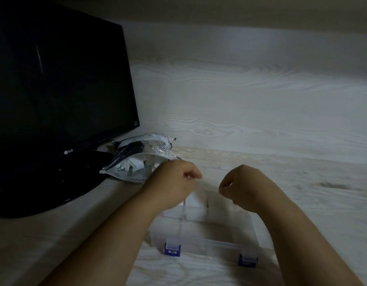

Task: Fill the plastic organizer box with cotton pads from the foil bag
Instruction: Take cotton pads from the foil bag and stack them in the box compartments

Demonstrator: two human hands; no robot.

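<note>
Where LG marks the monitor (54, 79), foil bag (140, 159) just beside

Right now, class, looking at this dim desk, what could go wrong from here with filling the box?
1. The foil bag lies right by the monitor stand, so tugging it might knock the screen.
2. The organizer box is clear and the light is dim, so pads could miss a compartment or land outside it.

We find bare desk (312, 193) right of the organizer box (217, 243); behind its left, foil bag (141, 159) and monitor (54, 89) crowd in.
</note>
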